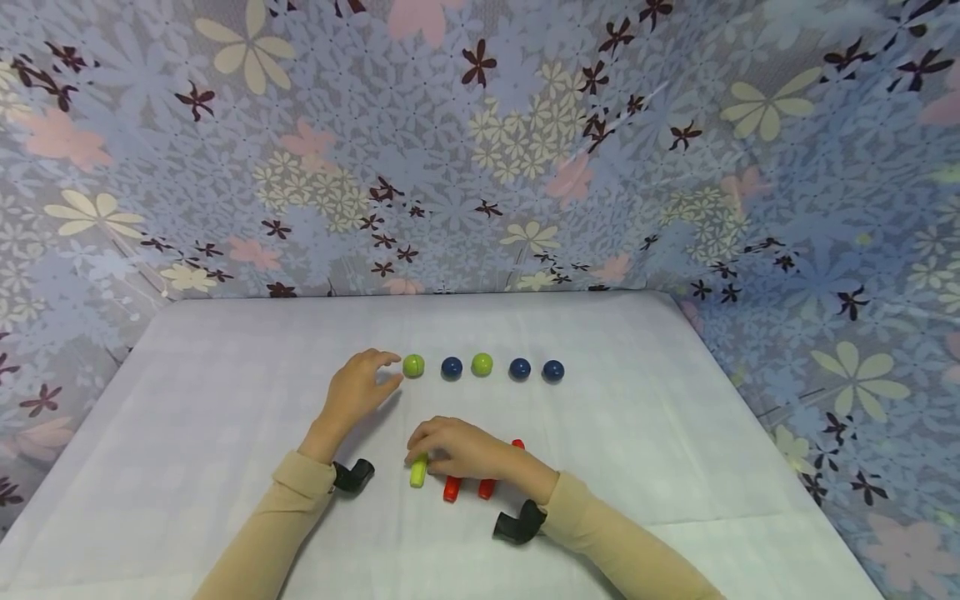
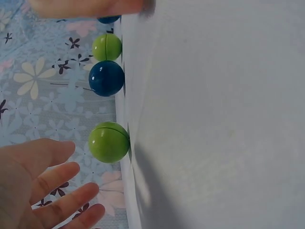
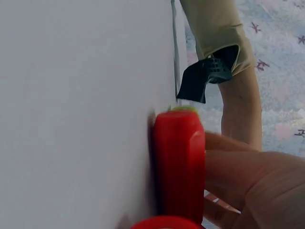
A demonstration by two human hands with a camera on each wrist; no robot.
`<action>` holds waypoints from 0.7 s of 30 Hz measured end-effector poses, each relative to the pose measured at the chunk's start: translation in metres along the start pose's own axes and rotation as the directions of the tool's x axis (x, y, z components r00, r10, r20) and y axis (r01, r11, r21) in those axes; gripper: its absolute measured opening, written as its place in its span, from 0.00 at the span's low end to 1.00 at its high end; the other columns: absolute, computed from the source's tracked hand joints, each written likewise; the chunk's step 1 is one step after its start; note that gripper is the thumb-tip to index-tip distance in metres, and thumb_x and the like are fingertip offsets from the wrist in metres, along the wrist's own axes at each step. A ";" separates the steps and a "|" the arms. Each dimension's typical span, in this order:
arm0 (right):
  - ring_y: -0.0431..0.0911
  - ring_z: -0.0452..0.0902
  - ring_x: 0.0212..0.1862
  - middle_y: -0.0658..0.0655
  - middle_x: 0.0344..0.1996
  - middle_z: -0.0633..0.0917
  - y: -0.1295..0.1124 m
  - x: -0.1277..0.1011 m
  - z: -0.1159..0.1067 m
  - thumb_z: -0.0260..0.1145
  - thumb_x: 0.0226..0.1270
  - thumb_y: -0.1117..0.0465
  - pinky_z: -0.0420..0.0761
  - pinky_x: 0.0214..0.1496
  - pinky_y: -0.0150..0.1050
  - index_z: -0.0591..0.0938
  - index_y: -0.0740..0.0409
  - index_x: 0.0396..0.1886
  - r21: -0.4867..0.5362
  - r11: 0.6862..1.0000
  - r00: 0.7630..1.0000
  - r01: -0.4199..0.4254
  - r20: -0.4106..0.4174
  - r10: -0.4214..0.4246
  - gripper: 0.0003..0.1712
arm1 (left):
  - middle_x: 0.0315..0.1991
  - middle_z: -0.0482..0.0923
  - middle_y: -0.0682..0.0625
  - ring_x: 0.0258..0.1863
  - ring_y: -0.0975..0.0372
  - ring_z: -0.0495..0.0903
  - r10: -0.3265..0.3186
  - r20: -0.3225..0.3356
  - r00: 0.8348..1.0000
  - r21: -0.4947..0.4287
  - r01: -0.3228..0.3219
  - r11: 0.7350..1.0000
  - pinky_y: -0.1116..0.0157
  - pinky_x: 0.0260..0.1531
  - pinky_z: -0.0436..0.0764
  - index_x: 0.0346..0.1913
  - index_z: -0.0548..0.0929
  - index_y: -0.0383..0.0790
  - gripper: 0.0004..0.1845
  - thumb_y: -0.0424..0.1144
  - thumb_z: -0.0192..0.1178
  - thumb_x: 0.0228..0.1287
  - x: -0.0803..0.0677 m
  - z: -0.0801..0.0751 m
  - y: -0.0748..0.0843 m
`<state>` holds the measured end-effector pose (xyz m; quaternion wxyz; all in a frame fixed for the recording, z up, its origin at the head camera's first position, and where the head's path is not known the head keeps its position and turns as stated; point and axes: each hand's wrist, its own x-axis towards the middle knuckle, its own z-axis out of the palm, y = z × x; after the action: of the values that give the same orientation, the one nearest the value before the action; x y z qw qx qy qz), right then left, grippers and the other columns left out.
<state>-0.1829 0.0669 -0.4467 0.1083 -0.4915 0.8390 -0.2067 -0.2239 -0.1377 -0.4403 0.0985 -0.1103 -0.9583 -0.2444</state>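
1. Nearest, at 6 o'clock on the white cloth-covered worktop (image 1: 225, 367), the right hand (image 1: 461, 450) lies over three short plastic cylinders; its fingers curl round the yellow-green cylinder (image 1: 417, 472), with two red cylinders (image 1: 452, 487) just beside it at 3 o'clock.
2. Farther, at 11 o'clock, the left hand (image 1: 358, 387) hovers loosely spread, holding nothing, fingertips just beside the nearest glossy green ball (image 1: 413, 365).
3. From it, toward 3 o'clock, runs a row: dark blue ball (image 1: 452, 367), second green ball (image 1: 482, 364), two more blue balls (image 1: 520, 368).
4. Farthest, a flowered fabric backdrop (image 1: 480, 142).
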 end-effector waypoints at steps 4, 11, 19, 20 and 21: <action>0.37 0.70 0.53 0.44 0.47 0.79 0.002 -0.001 0.001 0.65 0.55 0.60 0.69 0.59 0.30 0.82 0.44 0.43 -0.015 1.000 1.000 0.017 0.022 -0.017 0.14 | 0.45 0.79 0.47 0.46 0.53 0.77 -0.005 0.002 1.000 -0.009 0.005 1.000 0.55 0.42 0.77 0.48 0.79 0.44 0.17 0.46 0.59 0.56 0.000 0.000 0.000; 0.36 0.71 0.51 0.44 0.46 0.79 0.004 0.000 0.003 0.66 0.55 0.57 0.69 0.58 0.28 0.81 0.47 0.41 -0.024 1.000 1.000 0.013 0.013 -0.013 0.12 | 0.43 0.80 0.46 0.44 0.53 0.77 -0.018 -0.002 1.000 -0.031 0.018 0.999 0.54 0.41 0.77 0.49 0.79 0.43 0.18 0.45 0.60 0.56 -0.001 -0.002 -0.004; 0.33 0.70 0.40 0.42 0.36 0.79 0.008 0.000 0.000 0.65 0.55 0.54 0.71 0.49 0.23 0.80 0.47 0.39 -0.033 0.999 0.999 -0.041 -0.008 0.041 0.11 | 0.45 0.79 0.45 0.46 0.52 0.76 -0.007 0.046 0.999 -0.134 0.013 0.991 0.54 0.40 0.77 0.51 0.77 0.42 0.19 0.45 0.58 0.58 0.005 0.001 -0.007; 0.33 0.70 0.40 0.42 0.36 0.79 0.009 -0.001 -0.001 0.65 0.56 0.54 0.71 0.50 0.24 0.80 0.47 0.40 -0.030 0.998 0.999 -0.047 -0.015 0.046 0.11 | 0.45 0.79 0.45 0.46 0.51 0.77 -0.009 0.048 0.999 -0.144 0.016 0.989 0.53 0.40 0.77 0.51 0.77 0.42 0.19 0.45 0.58 0.57 0.006 0.003 -0.007; 0.33 0.70 0.40 0.42 0.36 0.79 0.010 -0.002 -0.002 0.65 0.56 0.54 0.71 0.50 0.24 0.80 0.47 0.40 -0.023 0.998 0.998 -0.051 -0.024 0.051 0.11 | 0.45 0.79 0.44 0.46 0.51 0.77 -0.011 0.049 0.999 -0.154 0.019 0.988 0.53 0.40 0.77 0.51 0.77 0.42 0.19 0.44 0.59 0.57 0.008 0.004 -0.006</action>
<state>-0.1908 0.0736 -0.4494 0.0978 -0.4688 0.8549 -0.1997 -0.2333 -0.1398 -0.4446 0.0647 -0.1164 -0.9395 -0.3158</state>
